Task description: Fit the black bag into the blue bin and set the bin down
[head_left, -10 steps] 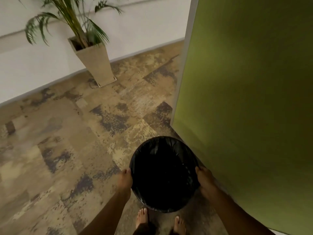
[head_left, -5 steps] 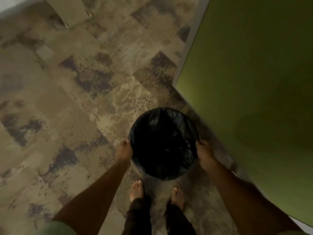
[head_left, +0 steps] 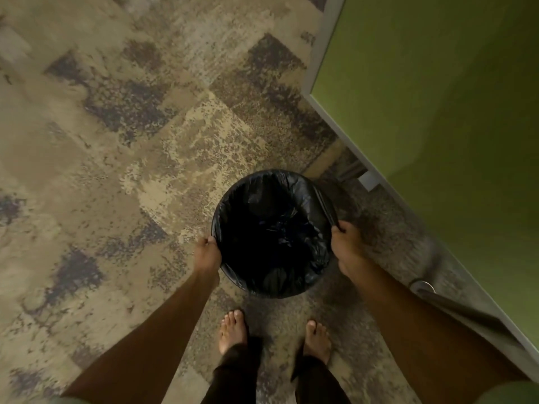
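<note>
Gripping the rim on both sides, a person holds a bin lined with a black bag (head_left: 274,237) over patterned carpet (head_left: 116,141).

Left hand (head_left: 207,253) and right hand (head_left: 347,246) are each closed on the bag-covered rim, the round mouth facing straight up at the camera; the blue bin itself is hidden under the plastic. Bare feet (head_left: 233,330) stand just behind it. A green partition (head_left: 437,112) rises close on the right, its metal foot (head_left: 423,285) near the right forearm. No writing is legible.
</note>
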A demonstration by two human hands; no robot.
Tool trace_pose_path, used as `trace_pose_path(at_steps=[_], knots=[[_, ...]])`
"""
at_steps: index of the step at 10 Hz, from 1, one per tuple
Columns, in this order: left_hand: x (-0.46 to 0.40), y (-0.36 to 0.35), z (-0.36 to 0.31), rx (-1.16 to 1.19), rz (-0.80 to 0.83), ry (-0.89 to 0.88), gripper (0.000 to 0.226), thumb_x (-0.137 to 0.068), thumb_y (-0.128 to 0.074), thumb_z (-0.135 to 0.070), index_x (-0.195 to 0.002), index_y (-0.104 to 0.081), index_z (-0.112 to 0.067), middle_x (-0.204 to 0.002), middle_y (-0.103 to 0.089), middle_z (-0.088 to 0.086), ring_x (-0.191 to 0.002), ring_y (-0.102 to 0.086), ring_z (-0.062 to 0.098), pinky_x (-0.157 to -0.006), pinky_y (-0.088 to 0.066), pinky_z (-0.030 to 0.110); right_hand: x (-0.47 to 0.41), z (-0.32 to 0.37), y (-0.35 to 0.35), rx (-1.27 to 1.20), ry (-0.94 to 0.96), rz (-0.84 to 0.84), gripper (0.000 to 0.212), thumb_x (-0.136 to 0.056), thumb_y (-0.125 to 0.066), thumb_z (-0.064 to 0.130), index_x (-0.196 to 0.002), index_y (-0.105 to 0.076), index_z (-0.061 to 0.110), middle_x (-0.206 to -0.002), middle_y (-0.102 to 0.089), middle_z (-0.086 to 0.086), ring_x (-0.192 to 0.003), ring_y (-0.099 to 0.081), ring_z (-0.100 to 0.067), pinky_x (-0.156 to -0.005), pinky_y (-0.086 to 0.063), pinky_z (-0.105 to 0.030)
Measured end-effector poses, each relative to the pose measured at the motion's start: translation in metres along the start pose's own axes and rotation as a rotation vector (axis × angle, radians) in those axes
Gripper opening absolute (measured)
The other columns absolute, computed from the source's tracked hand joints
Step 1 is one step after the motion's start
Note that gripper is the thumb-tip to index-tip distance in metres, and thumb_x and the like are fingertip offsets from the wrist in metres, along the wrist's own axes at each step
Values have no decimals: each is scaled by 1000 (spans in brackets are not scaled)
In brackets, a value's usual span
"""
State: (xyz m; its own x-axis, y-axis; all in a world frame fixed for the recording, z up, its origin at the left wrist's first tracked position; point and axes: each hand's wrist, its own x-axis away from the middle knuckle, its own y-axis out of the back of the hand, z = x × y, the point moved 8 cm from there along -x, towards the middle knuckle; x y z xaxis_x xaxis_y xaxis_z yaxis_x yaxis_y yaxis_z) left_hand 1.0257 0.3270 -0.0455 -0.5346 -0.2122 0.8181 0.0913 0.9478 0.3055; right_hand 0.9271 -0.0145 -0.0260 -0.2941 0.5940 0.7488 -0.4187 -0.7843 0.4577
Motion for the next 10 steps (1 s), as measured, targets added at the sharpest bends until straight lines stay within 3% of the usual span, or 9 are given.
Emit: trace_pose_path(at_steps=[1,2,3,4,5,7,8,9,10], knots=[[-12,-1,8,20,-54,-2,25,-105,-31,-20,-101,-51,-5,-86,-46,6,-87,-42,20,-77,-32,34,-8,1,-8,13,59,-20,30,-107,-44,19,-132,-57,11,-120,-62,-13,-95,-57,-24,-81,-46,-34],[-10,0,3,-25,-54,9,34,-106,-32,-26,-118,-55,-4,-101,-52,9,-90,-47,22,-84,-45,40,-11,5,-10,29,58,2,32,-107,-43,20,-136,-54,12,-125,-61,-12,-99,-56,-23,-83,-45,-34],[1,5,-2,-76,-9,48,36,-106,-36,-30,-121,-58,-6,-117,-61,12,-110,-57,29,-102,-45,48,-1,7,-4,42,39,4,36,-105,-47,17,-141,-48,13,-133,-59,-12,-102,-56,-25,-84,-45,-35],[22,13,-8,-124,37,75,29,-103,-47,-28,-98,-65,-6,-101,-64,10,-92,-58,27,-87,-45,38,19,12,6,103,7,33,53,-102,-52,13,-152,-33,13,-148,-50,-15,-128,-54,-35,-105,-46,-45],[51,28,-25,-168,45,79,28,-100,-53,-30,-78,-62,-15,-80,-59,4,-73,-53,21,-69,-40,33,50,24,10,181,14,149,66,-102,-52,12,-158,-17,14,-157,-38,-17,-139,-44,-38,-114,-39,-52],[117,41,-96,-135,116,0,24,-98,-57,-27,-75,-60,-22,-82,-63,3,-75,-59,21,-70,-47,31,114,63,34,202,53,247,65,-102,-53,14,-158,-20,13,-160,-33,-17,-141,-41,-38,-115,-38,-52],[155,45,-140,-161,123,-130,20,-99,-57,-26,-81,-59,-17,-84,-61,8,-74,-58,21,-66,-47,28,149,89,50,172,73,267,64,-102,-53,13,-157,-21,12,-161,-31,-18,-142,-39,-38,-115,-37,-53],[192,46,-176,-215,144,-238,24,-99,-57,-30,-109,-62,-10,-102,-64,10,-78,-62,17,-62,-50,26,178,114,67,186,129,260,64,-101,-56,18,-157,-24,12,-159,-33,-18,-140,-42,-38,-113,-40,-49],[233,51,-197,-328,123,-301,43,-97,-58,-36,-132,-56,-10,-124,-64,12,-100,-63,25,-85,-53,34,213,131,92,190,178,231,66,-101,-57,20,-157,-25,10,-159,-36,-18,-140,-43,-38,-112,-40,-50]])
